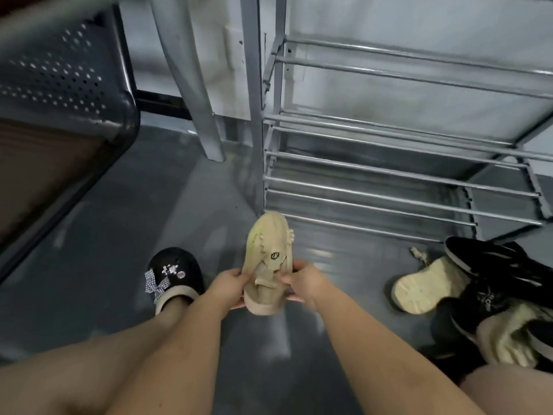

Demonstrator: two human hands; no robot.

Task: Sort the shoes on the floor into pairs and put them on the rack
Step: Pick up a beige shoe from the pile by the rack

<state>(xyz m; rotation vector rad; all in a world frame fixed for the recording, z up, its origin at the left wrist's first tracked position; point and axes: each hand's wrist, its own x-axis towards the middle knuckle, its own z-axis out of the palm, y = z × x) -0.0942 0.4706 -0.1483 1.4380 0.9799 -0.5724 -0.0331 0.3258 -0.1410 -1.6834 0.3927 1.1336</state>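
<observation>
I hold a beige sneaker (269, 259) above the floor, toe pointing away toward the rack. My left hand (229, 284) grips its left side near the heel, and my right hand (302, 281) grips its right side, thumb on the tongue. A metal shoe rack (389, 175) with bare bar shelves stands just beyond. On the floor at the right lies a pile of shoes: a beige sneaker sole-up (425, 287), black sneakers (490, 262) and another beige shoe (511, 339).
A black slipper with charms and a checked bow (175, 274) is on my left foot. A perforated metal bench (65, 94) stands at the left, and a grey chair leg (197, 94) and an upright post (253, 100) beside the rack.
</observation>
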